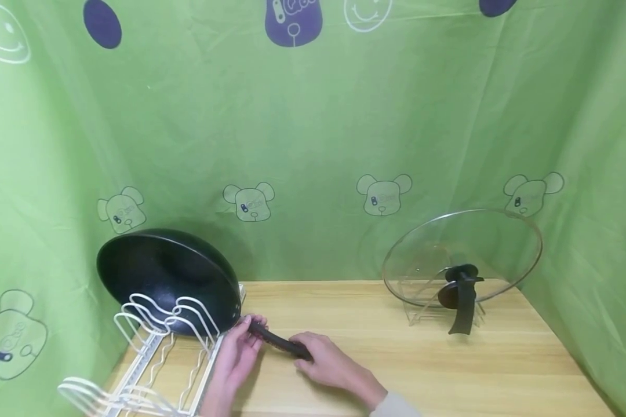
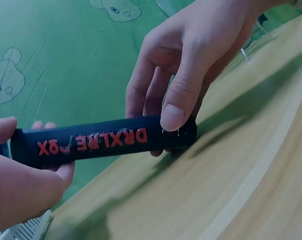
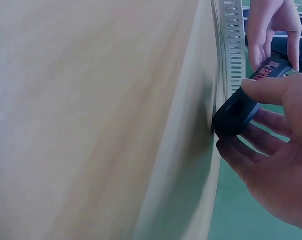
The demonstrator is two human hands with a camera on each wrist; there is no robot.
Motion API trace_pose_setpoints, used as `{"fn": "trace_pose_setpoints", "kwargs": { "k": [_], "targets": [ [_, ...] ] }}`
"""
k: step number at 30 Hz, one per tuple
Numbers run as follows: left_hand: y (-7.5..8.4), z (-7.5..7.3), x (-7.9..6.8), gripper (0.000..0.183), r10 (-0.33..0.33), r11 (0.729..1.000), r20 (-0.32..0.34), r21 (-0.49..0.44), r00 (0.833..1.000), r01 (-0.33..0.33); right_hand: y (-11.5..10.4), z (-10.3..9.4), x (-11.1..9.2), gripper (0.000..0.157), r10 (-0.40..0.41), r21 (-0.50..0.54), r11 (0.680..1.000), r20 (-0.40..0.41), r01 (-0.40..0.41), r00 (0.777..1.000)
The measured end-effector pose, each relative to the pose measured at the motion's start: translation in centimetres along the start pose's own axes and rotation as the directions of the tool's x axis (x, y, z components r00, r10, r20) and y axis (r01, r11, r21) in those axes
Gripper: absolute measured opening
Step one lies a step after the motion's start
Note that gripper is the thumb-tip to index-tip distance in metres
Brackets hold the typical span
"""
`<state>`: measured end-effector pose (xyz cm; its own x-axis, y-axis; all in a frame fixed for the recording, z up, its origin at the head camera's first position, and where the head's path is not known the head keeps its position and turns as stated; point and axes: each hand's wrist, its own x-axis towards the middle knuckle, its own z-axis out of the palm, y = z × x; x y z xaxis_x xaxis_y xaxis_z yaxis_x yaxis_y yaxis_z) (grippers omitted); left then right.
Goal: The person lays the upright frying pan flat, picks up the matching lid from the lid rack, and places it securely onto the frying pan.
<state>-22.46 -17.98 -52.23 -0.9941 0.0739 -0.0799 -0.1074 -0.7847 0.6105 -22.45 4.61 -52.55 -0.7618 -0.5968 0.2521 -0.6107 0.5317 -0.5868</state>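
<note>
A black wok [image 1: 162,272] leans tilted in a white wire rack [image 1: 148,347] at the left of the head view. Its black handle [image 1: 279,341] points right and toward me, over the table. My left hand [image 1: 240,350] holds the handle close to the wok, fingers beneath it. At the far end, my right hand [image 1: 328,360] pinches the handle between thumb and fingers. Red lettering runs along the handle [image 2: 93,140] in the left wrist view. The hole in the handle's end [image 3: 235,107] shows in the right wrist view.
A large glass lid [image 1: 501,249] with a black knob and grip [image 1: 465,307] stands on a small stand [image 1: 414,313] at the right. Green printed cloth [image 1: 313,133] hangs behind and on both sides of the wooden table [image 1: 396,370].
</note>
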Motion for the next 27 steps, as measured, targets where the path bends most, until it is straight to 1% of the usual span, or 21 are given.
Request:
{"fn": "trace_pose_setpoints", "kwargs": {
  "k": [2, 7, 11, 13, 15, 18, 23, 25, 27],
  "targets": [
    [0.1, -0.2, 0.1, 0.007, -0.01, 1.0, 0.013, -0.017, 1.0, 0.01, -0.1, 0.1, 0.3, 0.039, 0.001, 0.013, 1.0, 0.002, -0.001, 1.0],
    [0.2, -0.5, 0.8, 0.006, -0.032, 0.998, 0.08, -0.051, 0.996, 0.037, -0.3, 0.3, 0.9, 0.034, 0.011, 0.042, 0.999, 0.002, -0.011, 1.0],
    [0.3, -0.5, 1.3, 0.005, -0.037, 0.992, 0.101, -0.117, 0.994, 0.049, -0.6, 0.5, 1.6, 0.032, 0.015, 0.063, 0.998, 0.013, -0.016, 1.0],
    [0.3, -0.5, 1.4, 0.007, -0.041, 0.989, 0.106, -0.138, 0.994, 0.055, -0.7, 0.7, 1.9, 0.031, 0.018, 0.074, 0.997, 0.021, -0.02, 1.0],
    [0.3, -0.6, 1.5, 0.01, -0.043, 0.987, 0.13, -0.146, 0.991, 0.062, -0.7, 0.9, 2.1, 0.03, 0.022, 0.083, 0.996, 0.026, -0.024, 0.999],
    [0.3, -0.9, 1.7, 0.013, -0.042, 0.987, 0.179, -0.148, 0.983, 0.07, -0.7, 1.1, 2.3, 0.027, 0.032, 0.102, 0.994, 0.033, -0.035, 0.999],
    [-0.1, -1.5, 2.3, 0.02, -0.027, 0.99, 0.28, -0.127, 0.96, 0.065, -0.7, 1.3, 2.6, 0.018, 0.03, 0.13, 0.991, 0.04, -0.035, 0.999],
    [-0.4, -1.6, 2.6, 0.022, -0.019, 0.992, 0.304, -0.114, 0.953, 0.056, -0.8, 1.4, 2.7, 0.011, 0.03, 0.135, 0.99, 0.047, -0.036, 0.998],
    [-0.5, -1.7, 2.7, 0.024, -0.016, 0.993, 0.314, -0.106, 0.949, 0.052, -0.9, 1.6, 2.9, 0.006, 0.035, 0.132, 0.99, 0.054, -0.042, 0.998]
  ]
}}
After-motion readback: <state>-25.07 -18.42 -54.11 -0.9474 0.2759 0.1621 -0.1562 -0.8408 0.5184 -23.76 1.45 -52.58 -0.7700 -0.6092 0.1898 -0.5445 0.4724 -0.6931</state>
